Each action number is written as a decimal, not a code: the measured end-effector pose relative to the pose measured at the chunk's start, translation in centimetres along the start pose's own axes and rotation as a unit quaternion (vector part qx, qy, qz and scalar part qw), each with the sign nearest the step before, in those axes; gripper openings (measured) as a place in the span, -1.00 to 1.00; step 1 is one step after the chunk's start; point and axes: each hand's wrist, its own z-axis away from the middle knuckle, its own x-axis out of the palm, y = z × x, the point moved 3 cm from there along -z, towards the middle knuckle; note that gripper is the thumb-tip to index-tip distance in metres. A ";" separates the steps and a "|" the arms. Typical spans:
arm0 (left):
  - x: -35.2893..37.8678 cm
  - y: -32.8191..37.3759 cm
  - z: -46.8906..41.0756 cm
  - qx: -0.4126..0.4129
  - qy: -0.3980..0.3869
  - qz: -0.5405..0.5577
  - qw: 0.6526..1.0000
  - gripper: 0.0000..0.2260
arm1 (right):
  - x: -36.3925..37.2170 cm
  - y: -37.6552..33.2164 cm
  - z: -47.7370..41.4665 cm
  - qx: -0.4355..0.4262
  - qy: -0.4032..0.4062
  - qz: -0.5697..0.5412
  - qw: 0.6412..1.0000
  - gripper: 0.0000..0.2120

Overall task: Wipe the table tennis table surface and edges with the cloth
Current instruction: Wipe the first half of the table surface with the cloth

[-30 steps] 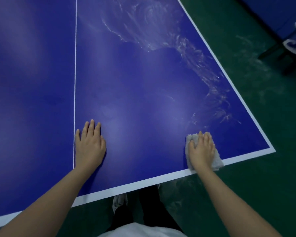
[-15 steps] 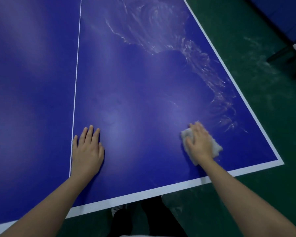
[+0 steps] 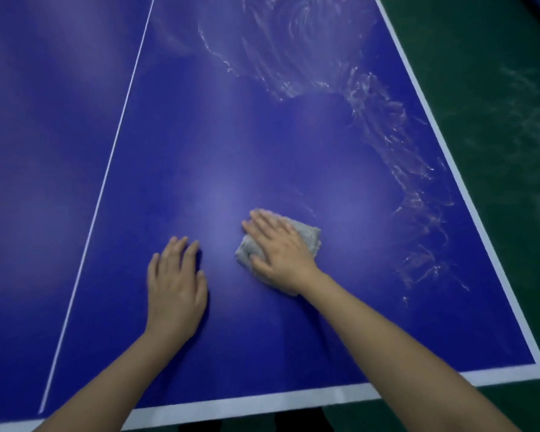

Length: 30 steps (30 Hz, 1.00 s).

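Head view looks down on a blue tabletop, matte and smooth, with a broad white edge band along the bottom and right of the frame and a thin white centre line slanting up the left. The cloth, a pale grey, nubbly, crumpled wad, lies just right of the frame's middle under the right hand. That hand presses flat on it, fingers straight and close together, aimed toward the upper left. Cloth pokes out on the hand's right and at the thumb side; too much is covered to tell its long axis.

The left hand rests palm-down on bare tabletop just left of the cloth, fingers straight and slightly spread, holding nothing; it looks like a brace.

Glossy wet streaks swirl across the upper middle and run down the right side, all lying up and to the right of the cloth. The surface ahead of the right fingers, toward the centre line and beyond it, shows no sheen, so the unwiped field probably lies to the left. The right hand owns the cloth and is the nearer one for any stroke; the left hand sits in that leftward path and would likely need to shift. Both edge bands look dry. Dark green floor fills the right side.
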 end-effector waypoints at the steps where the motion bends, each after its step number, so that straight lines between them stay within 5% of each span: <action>1: 0.8 1.9 -0.4 0.010 -0.007 0.000 1.000 -0.54 | -0.9 2.6 -0.6 0.030 0.010 -0.007 0.999 -0.43; 8: 5.1 7.9 -3.5 -0.063 -0.028 -0.047 0.997 -0.55 | -6.2 19.6 -3.0 0.355 0.092 0.020 0.930 -0.45; 10: 5.5 8.0 -3.7 -0.082 -0.026 -0.065 0.994 -0.55 | -4.9 16.4 -4.0 0.256 0.078 0.024 0.963 -0.44; 12: 5.6 7.9 -3.7 -0.093 -0.025 -0.075 0.992 -0.51 | -2.9 10.4 -4.2 0.045 0.041 -0.002 0.998 -0.43; 15: 5.7 7.9 -3.8 -0.094 -0.025 -0.098 0.990 -0.50 | -1.6 5.9 -4.2 -0.121 -0.010 0.003 0.993 -0.39; 19: 5.7 8.0 -3.8 -0.105 -0.022 -0.093 0.990 -0.49 | -4.8 13.1 -9.4 -0.056 0.004 -0.015 0.998 -0.43; 23: 5.8 8.0 -3.9 -0.107 -0.024 -0.095 0.989 -0.49 | -9.6 27.2 -13.0 0.154 0.106 0.023 0.982 -0.48; 26: 5.9 8.1 -4.0 -0.109 -0.026 -0.097 0.989 -0.49 | -10.6 33.8 -12.7 0.257 0.095 0.034 0.961 -0.46; 30: 5.7 8.1 -4.0 -0.110 -0.030 -0.100 0.989 -0.49 | -9.6 30.0 -12.2 0.179 0.071 0.049 0.980 -0.45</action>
